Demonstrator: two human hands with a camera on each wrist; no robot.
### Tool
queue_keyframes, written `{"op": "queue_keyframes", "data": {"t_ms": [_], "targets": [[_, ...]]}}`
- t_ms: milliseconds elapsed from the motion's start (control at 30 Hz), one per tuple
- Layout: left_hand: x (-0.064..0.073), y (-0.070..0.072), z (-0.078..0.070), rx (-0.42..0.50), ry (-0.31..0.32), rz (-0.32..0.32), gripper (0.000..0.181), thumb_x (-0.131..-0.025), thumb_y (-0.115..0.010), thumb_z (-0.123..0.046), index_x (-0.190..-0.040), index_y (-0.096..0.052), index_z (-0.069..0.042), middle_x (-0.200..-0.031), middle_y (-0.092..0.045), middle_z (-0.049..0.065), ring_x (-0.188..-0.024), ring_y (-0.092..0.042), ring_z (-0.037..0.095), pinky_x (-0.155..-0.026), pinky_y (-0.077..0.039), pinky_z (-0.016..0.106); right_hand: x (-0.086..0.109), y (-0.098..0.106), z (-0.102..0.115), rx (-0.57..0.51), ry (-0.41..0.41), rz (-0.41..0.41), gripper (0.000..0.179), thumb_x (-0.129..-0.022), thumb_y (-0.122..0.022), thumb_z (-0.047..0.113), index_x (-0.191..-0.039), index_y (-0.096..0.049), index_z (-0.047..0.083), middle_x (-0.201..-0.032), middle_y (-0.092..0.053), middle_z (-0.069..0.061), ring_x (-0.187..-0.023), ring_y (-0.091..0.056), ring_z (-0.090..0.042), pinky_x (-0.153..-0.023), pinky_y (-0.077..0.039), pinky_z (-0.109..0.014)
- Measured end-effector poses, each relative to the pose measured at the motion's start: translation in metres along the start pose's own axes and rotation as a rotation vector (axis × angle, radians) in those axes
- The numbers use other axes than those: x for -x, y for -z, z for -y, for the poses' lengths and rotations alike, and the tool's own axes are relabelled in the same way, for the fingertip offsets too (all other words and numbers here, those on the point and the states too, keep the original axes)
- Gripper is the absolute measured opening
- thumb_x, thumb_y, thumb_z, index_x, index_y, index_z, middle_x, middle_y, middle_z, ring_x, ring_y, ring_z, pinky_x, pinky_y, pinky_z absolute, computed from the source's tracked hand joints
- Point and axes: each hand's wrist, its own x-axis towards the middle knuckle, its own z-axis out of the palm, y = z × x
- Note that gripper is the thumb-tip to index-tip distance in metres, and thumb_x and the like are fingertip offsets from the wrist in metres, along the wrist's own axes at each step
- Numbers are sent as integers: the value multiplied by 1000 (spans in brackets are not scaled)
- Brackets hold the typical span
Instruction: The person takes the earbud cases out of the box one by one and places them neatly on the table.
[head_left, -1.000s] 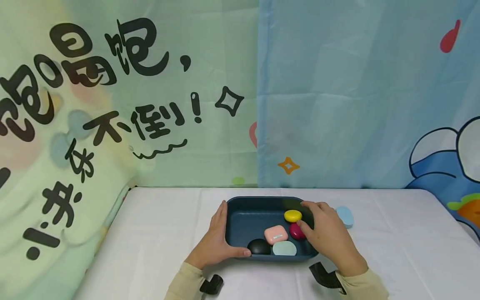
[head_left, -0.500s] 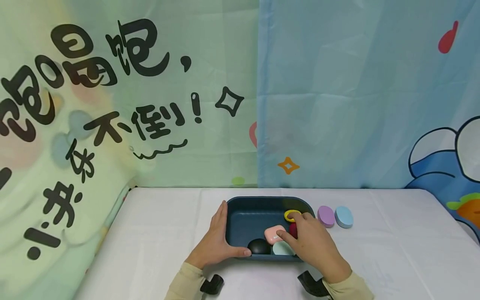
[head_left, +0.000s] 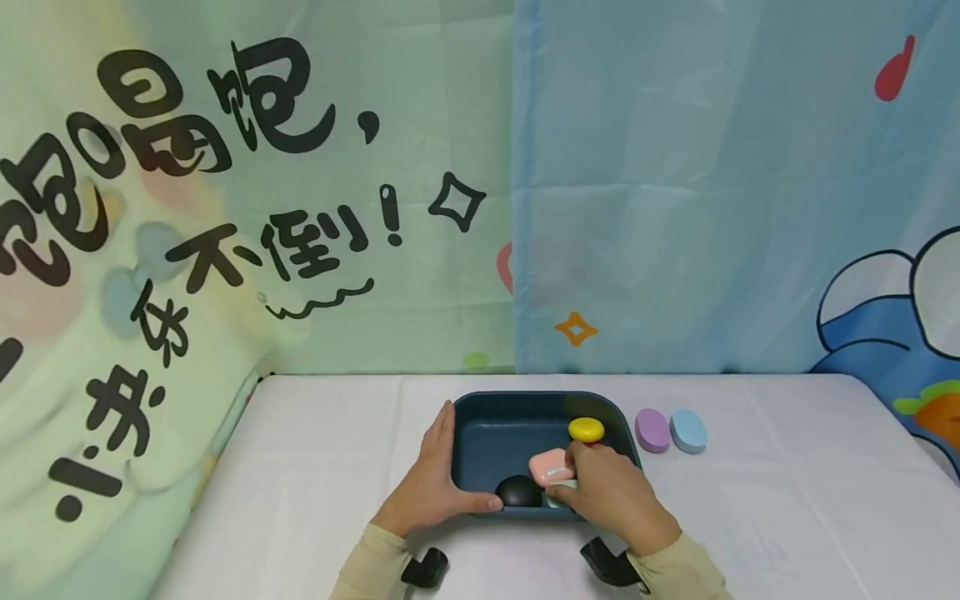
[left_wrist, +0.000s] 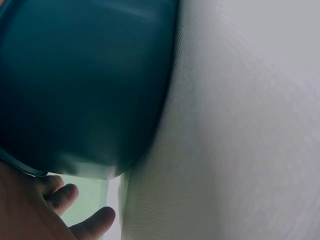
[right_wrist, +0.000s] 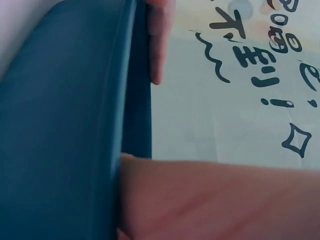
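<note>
A dark blue tray point(head_left: 480, 414) stands on the white tablecloth. My left hand point(head_left: 433, 475) grips its left end, fingers up along the wall and thumb on the front rim; the left wrist view shows the tray's outer wall point(left_wrist: 80, 85) and those fingers point(left_wrist: 75, 202). My right hand point(head_left: 609, 493) reaches into the tray's front right corner, fingers curled round a pale green piece point(head_left: 562, 482) that it mostly hides. Just beyond it lie a pink case point(head_left: 547, 464), a black oval point(head_left: 518, 492) and a yellow oval point(head_left: 586, 429). The right wrist view shows the tray wall point(right_wrist: 55, 125) close up.
A purple oval point(head_left: 652, 430) and a light blue oval point(head_left: 687, 430) lie on the cloth point(head_left: 787, 483) right of the tray. Printed curtains hang right behind the table's far edge. Black wrist mounts point(head_left: 424, 570) sit near the front edge.
My right hand slid from the tray's right rim, near the yellow oval, down to the front right corner over the pale green piece. The purple oval came into sight. The left hand stayed.
</note>
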Motion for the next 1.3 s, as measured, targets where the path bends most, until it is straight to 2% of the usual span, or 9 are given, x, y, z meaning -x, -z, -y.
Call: {"op": "queue_keyframes", "data": {"t_ms": [233, 700, 900, 1100, 1300], "targets": [[0, 1, -1, -5, 15, 0, 137, -72, -88, -52, -161, 11, -23, -169, 6, 4, -154, 2, 20, -116, -26, 55, -4, 0, 0, -2, -10, 32, 41, -78, -87, 38, -90, -64, 7, -70, -58, 0, -57, -56, -17, -55, -49, -36], [1, 0, -4, -4, 6, 2, 137, -72, -88, -51, -161, 12, -21, -169, 6, 5, -154, 2, 22, -116, -26, 55, -10, 2, 5, 51, -33, 58, 49, -67, -94, 42, -77, -59, 9, -67, -57, 0, -60, -58, -21, -57, -52, -42], [0, 0, -3, 1, -4, 2, 137, -72, -88, -50, -161, 10, -19, -169, 6, 8, -154, 2, 23, -116, -25, 55, -9, 1, 4, 32, -37, 60, 45, -69, -94, 37, -61, -59, 11, -53, -44, 3, -53, -53, -19, -52, -45, -35], [0, 0, -2, 0, 1, 2, 137, -72, -89, -51, -161, 10, -19, -169, 6, 8, -154, 3, 24, -116, -25, 56, -10, 2, 3, 26, -8, 65, 37, -70, -94, 29, -74, -65, 6, -61, -53, 0, -57, -53, -20, -55, -46, -37], [1, 0, -3, 1, 8, 3, 137, -72, -89, -51, -162, 10, -18, -169, 5, 8, -154, 3, 24, -116, -25, 56, -7, 4, 2, -12, 24, 75, 30, -73, -90, 21, -75, -64, 7, -66, -56, 0, -58, -53, -18, -56, -46, -36]]}}
